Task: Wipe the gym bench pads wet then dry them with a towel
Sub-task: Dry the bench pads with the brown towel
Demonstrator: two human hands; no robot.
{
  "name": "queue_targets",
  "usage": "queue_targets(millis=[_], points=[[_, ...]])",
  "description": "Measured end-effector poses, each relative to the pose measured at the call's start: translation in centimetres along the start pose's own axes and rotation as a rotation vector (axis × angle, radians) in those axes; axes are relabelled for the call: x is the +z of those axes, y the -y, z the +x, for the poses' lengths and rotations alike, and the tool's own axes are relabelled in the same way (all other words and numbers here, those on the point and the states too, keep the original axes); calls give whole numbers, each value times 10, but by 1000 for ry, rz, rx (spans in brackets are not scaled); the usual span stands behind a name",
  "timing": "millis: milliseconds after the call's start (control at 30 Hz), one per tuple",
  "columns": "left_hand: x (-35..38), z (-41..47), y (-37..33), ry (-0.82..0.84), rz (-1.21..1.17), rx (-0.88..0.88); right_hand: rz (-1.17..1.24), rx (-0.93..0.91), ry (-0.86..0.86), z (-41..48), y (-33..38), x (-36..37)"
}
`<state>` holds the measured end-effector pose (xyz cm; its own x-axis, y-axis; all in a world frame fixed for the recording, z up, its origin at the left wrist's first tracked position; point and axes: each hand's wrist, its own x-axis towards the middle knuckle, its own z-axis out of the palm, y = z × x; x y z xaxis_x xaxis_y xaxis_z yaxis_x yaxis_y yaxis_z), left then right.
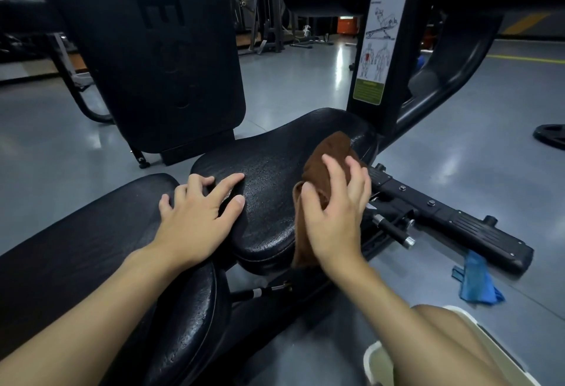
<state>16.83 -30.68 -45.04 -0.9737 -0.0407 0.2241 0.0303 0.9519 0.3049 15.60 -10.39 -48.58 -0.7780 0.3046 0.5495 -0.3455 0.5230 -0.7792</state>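
A black gym bench fills the middle of the head view. Its seat pad (269, 159) is textured and shiny, and the long back pad (91, 242) runs toward the lower left. A brown towel (330, 153) lies over the seat pad's right edge and hangs down its side. My right hand (333, 211) presses on the towel with fingers spread and curled over it. My left hand (198, 211) rests flat on the seat pad's left end, fingers apart, holding nothing.
A blue cloth (477, 278) lies on the grey floor at the right, beside the bench's black foot bar (452, 220). An upright black pad (159, 49) stands behind the seat. A post with an instruction sticker (379, 31) rises at the back right. A weight plate (550, 135) lies far right.
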Motion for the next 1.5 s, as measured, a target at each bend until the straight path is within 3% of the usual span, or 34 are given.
queue_targets(millis=[133, 400, 667, 867, 1067, 1233, 1500], points=[[1, 1, -1, -2, 9, -4, -139, 77, 28, 51, -9, -9], [0, 2, 0, 40, 1, -43, -188, 69, 168, 30, -8, -20], [-2, 2, -2, 76, 26, -40, -528, 149, 241, 126, -8, -21], [-4, 6, 0, 59, -23, -75, -496, 9, 271, 89, -24, -36], [-8, 20, 0, 75, 80, -96, -679, -2, 373, 144, -15, -27], [-26, 51, 7, 249, 71, -214, -680, -29, 419, 132, -12, -43], [-47, 82, 0, 495, -29, -393, -848, 17, 754, 198, -1, -29]])
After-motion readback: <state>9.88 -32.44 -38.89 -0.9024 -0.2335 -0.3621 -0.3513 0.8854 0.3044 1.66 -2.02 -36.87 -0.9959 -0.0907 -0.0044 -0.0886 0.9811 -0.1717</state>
